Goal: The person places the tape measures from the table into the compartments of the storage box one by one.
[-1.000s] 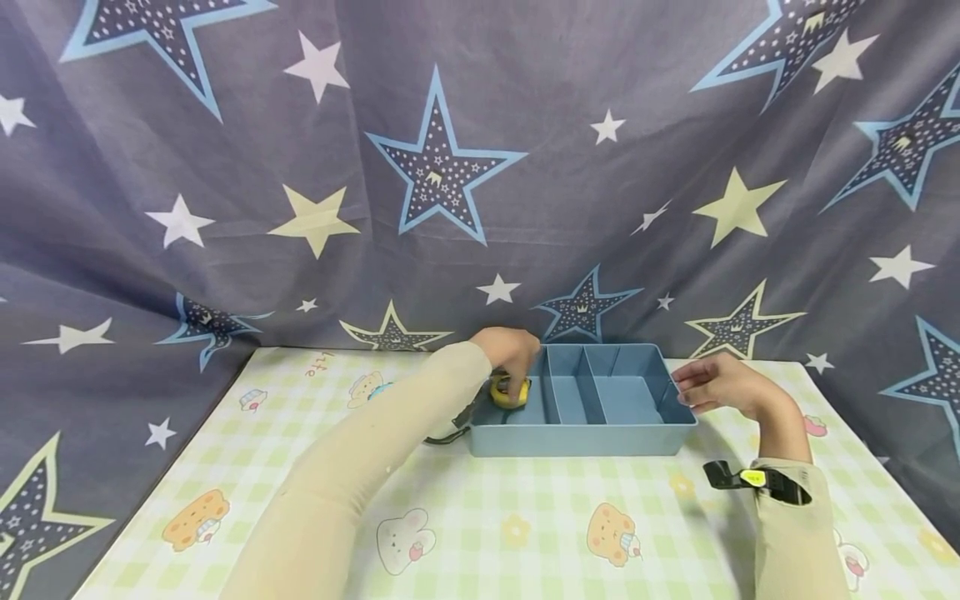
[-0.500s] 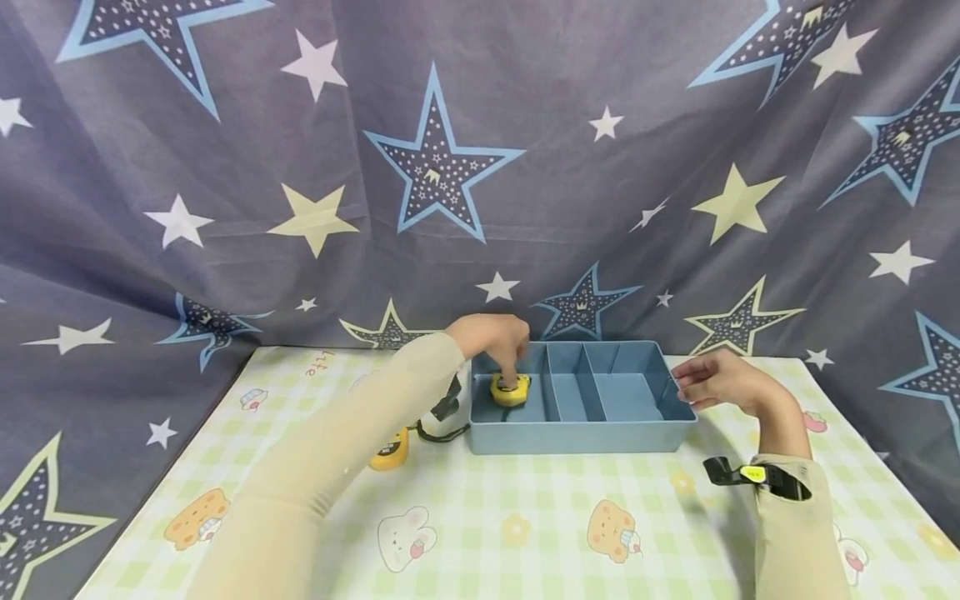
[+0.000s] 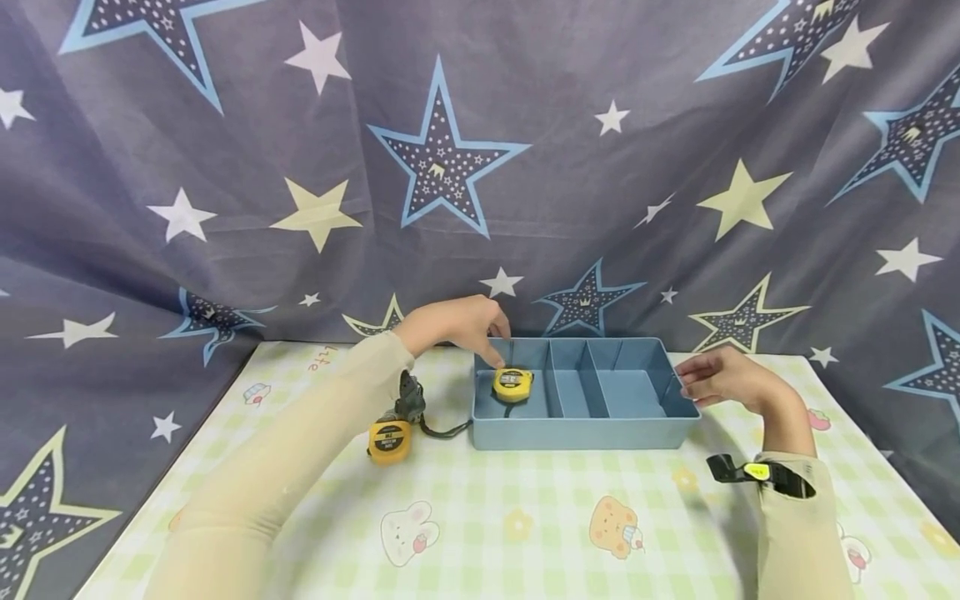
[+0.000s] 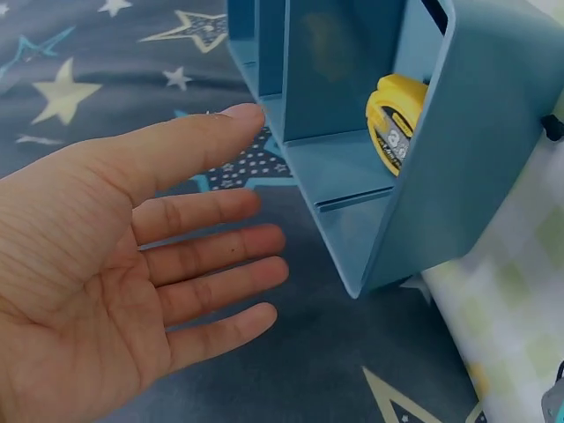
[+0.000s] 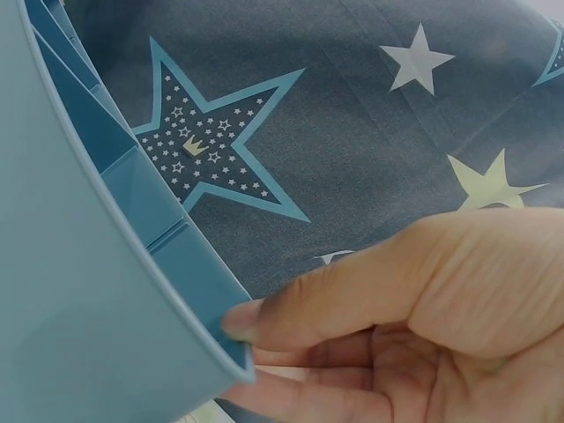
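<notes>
A blue divided storage box (image 3: 585, 434) stands on the table near the curtain. Inside its left compartment lies a yellow tape measure (image 3: 513, 384), also visible in the left wrist view as a yellow tape measure (image 4: 397, 122) against the wall. My left hand (image 3: 465, 323) hovers over that compartment's back left part; the left wrist view shows its fingers extended, holding nothing. At the box's right end, my right hand (image 3: 723, 382) pinches the wall, thumb (image 5: 242, 319) over the rim on the inner side and fingers outside.
An orange-yellow tape measure (image 3: 389, 442) lies on the table left of the box, partly beside my left sleeve. A black strap (image 3: 445, 433) runs to the box's left front corner. Two dividers split the box. A star-patterned curtain (image 3: 450, 267) hangs close behind.
My left hand has let go of the yellow tape measure in the left compartment and moved up and left. The orange-yellow one has come out from behind the sleeve. My right hand stays put.
</notes>
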The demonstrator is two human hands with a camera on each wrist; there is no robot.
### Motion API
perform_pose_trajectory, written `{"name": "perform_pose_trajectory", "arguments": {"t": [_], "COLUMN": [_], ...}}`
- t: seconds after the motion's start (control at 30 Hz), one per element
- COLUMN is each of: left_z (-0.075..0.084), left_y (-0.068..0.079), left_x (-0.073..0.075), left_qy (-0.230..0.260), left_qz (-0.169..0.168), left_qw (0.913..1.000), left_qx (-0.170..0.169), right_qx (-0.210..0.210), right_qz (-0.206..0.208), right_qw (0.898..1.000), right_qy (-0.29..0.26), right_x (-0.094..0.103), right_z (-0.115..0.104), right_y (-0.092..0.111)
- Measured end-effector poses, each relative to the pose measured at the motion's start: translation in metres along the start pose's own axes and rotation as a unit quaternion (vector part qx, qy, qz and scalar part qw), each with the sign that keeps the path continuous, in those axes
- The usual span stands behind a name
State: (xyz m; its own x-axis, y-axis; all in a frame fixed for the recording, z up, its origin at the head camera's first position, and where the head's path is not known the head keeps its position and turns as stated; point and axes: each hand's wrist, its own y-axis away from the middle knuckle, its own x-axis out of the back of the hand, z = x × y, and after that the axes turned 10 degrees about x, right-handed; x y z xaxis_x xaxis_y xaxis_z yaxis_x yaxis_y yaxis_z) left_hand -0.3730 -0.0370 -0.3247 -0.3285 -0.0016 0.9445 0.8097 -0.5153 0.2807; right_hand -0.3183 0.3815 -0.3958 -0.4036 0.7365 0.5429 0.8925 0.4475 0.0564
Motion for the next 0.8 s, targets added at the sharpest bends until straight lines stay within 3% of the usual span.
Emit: {"name": "perform_pose_trajectory", "arguments": {"t": [0.33,0.8], "left_z": [-0.023,-0.063], "left_y": [0.028,0.071], "left_x": [-0.006,-0.019], "left_qy": [0.046,0.104], "left_qz": [0.058,0.060], "left_qw": [0.9960,0.9925], "left_qx": [-0.050,-0.024], "right_qx": [-0.003,-0.002], "right_qz": [0.005,-0.001], "right_qw": [1.000,1.000], "right_qy": [-0.001,0.005], "right_x": [0.000,0.001], "right_z": [-0.001,0.003], "right_y": [0.000,-0.001]}}
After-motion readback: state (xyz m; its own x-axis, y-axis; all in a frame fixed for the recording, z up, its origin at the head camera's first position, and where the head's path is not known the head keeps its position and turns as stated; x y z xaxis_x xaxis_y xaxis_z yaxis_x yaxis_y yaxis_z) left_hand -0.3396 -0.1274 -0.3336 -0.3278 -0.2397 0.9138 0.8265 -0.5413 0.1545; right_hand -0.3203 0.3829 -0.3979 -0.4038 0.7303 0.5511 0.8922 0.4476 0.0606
